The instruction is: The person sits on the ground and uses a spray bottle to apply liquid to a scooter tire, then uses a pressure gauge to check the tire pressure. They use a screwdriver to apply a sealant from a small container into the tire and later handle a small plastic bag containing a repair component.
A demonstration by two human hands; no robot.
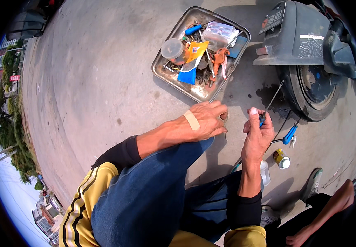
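Two legs [145,187] bend beneath one curled left hand [207,118], right hand [259,133] gripping one tool [273,98]

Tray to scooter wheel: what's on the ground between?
Head view: a dark stain near the wheel and a small dark spot; the tool in the right hand appears across the stain.

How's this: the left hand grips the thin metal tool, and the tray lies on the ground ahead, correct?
Wrong hand: the head view shows the right hand gripping the thin metal tool, not the left hand. The tray does lie on the ground.
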